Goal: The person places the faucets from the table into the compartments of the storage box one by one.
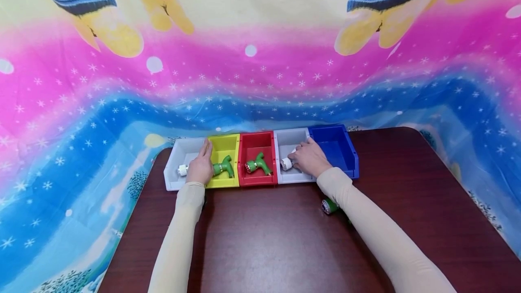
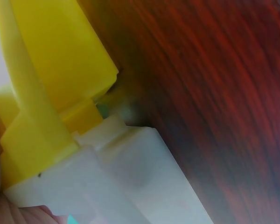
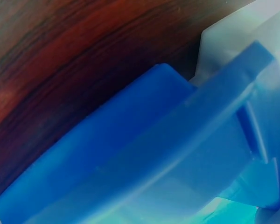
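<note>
A: Where is the left hand [image 1: 200,166] placed?

B: It is rested on the meeting walls of the white bin [image 1: 172,182] and the yellow bin [image 1: 224,146]. Its visible fingers are held straight; whether the walls are pinched cannot be told.

A: And the right hand [image 1: 310,159]?

B: It is laid across the wall between the grey bin [image 1: 293,178] and the blue bin [image 1: 333,148], fingers bent; what is pinched, if anything, cannot be told. A white knob [image 1: 286,163] is seen just beside its fingertips.

A: What is found between the hands?

B: The red bin [image 1: 256,141], with a green tap [image 1: 258,164] inside. Another tap [image 1: 225,166] is held in the yellow bin, just right of the left hand.

A: Anything nearer the body?

B: A green piece [image 1: 329,206] is partly covered by the right sleeve [image 1: 378,225], on the counter [image 1: 260,238].
</note>
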A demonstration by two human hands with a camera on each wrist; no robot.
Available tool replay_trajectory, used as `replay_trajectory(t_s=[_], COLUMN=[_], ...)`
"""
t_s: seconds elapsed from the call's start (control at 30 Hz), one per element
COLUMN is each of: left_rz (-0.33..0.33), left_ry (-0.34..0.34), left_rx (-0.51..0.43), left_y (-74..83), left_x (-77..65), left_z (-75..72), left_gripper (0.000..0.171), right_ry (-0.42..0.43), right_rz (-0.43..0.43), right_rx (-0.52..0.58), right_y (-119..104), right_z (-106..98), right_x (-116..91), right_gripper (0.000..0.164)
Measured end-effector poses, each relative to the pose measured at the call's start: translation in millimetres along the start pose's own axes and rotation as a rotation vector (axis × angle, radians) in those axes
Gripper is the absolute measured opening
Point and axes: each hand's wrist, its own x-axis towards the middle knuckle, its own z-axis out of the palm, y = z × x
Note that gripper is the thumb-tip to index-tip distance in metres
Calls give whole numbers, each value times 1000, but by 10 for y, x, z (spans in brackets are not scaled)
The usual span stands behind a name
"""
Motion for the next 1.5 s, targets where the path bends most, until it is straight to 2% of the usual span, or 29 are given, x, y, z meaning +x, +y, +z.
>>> replay_trajectory(t_s=[1.23,1.5], left_rz=[2,-7], left_ry=[-5,-14], left_rx=[0,-11], left_y=[-26,-23], left_x=[28,25], left_z=[32,14], left_gripper=[77,83], right_ry=[-43,-38], right_rz=[8,0], right_rx=[-32,-56], right_y=[-9,-5], right_z=[6,7], right_x=[8,16], right_gripper=[27,27])
